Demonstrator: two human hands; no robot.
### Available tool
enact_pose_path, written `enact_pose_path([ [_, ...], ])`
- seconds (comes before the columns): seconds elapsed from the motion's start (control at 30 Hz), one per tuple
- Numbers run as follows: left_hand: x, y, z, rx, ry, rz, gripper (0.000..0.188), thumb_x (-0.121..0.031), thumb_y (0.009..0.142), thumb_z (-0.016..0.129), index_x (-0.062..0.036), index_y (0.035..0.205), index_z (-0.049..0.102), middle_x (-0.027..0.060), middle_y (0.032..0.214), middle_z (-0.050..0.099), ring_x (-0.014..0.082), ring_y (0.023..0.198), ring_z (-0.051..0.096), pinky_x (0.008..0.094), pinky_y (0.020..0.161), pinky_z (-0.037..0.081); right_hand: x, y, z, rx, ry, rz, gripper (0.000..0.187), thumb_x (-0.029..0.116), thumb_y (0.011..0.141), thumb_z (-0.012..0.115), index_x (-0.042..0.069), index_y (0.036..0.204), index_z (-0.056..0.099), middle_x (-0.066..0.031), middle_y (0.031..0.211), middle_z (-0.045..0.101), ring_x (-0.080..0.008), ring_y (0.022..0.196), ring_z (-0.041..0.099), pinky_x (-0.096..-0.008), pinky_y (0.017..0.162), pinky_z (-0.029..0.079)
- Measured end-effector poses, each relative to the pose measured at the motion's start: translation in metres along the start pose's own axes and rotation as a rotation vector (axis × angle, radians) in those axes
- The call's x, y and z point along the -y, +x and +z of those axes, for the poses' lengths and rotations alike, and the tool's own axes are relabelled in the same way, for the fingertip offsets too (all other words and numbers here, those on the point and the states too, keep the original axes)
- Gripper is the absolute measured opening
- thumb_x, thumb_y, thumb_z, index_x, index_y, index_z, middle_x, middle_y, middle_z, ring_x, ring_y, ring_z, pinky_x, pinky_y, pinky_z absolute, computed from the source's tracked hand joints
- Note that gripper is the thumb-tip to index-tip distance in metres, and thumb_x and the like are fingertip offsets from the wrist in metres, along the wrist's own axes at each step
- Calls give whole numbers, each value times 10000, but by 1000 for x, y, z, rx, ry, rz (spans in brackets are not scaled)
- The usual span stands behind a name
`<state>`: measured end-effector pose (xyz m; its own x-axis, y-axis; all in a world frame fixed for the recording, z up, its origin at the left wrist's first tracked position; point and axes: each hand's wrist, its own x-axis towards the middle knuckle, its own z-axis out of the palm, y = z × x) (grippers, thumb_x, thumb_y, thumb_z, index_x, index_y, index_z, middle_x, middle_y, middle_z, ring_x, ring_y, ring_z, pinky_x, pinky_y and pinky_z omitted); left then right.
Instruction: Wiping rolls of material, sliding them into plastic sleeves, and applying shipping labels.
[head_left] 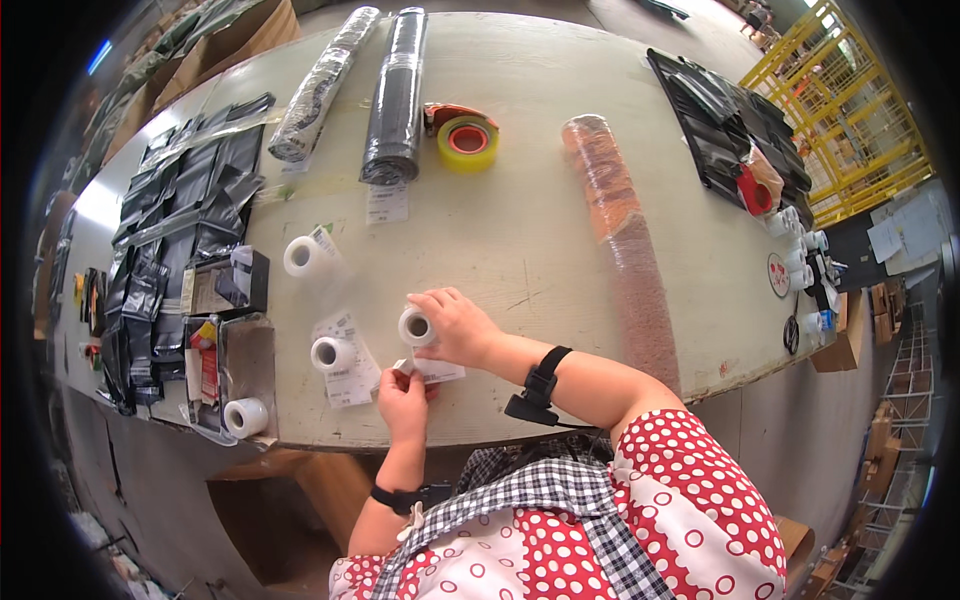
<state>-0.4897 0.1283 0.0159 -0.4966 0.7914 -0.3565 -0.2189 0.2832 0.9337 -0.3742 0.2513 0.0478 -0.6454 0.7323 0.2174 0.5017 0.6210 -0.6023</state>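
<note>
My right hand (pixel 456 326) is wrapped round a small upright roll of clear film (pixel 408 338), its white core facing up. Just below it, my left hand (pixel 404 402) pinches a small white piece (pixel 402 366) between thumb and fingers; what that piece is I cannot make out. A printed white label sheet (pixel 442 371) lies partly under my right hand. To the left, a second film roll (pixel 333 354) stands on another printed sheet (pixel 350 391). Farther back, a third roll (pixel 308 259) stands beside a printed slip.
Two dark wrapped rolls (pixel 396 100) lie at the back near a yellow tape roll (pixel 468 150) in a dispenser. A long pinkish wrapped roll (pixel 620 220) lies right of my arm. Black plastic bags (pixel 190 200) and small boxes (pixel 245 345) cover the left side; more black bags (pixel 740 130) lie far right.
</note>
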Motion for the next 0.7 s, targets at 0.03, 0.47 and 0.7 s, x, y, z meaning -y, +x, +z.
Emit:
enact_pose_path([
  [0.03, -3, -4, -2, 3, 66, -15, 109, -56, 872, 584, -12, 932, 505, 46, 807, 570, 116, 647, 582, 244, 527, 539, 2, -6, -7, -82, -96, -18, 666, 294, 686, 762, 63, 1237, 468, -154, 1166, 544, -324, 1092, 504, -403, 932, 437],
  [0.47, 52, -173, -73, -240, 165, -184, 318, 53, 851, 447, -81, 1139, 454, 84, 954, 604, 128, 798, 622, 222, 576, 516, 14, -203, -183, 357, 483, 86, 400, 203, 819, 667, 47, 1169, 552, -115, 1063, 616, -242, 987, 585, -350, 885, 464],
  [0.7, 94, -286, -8, -157, 106, -177, 171, 75, 787, 460, -56, 845, 555, 45, 802, 593, 85, 659, 557, 202, 577, 490, 27, -301, -212, 690, 798, -10, 399, 213, 826, 665, 37, 1170, 568, -99, 1058, 630, -201, 982, 592, -327, 870, 477],
])
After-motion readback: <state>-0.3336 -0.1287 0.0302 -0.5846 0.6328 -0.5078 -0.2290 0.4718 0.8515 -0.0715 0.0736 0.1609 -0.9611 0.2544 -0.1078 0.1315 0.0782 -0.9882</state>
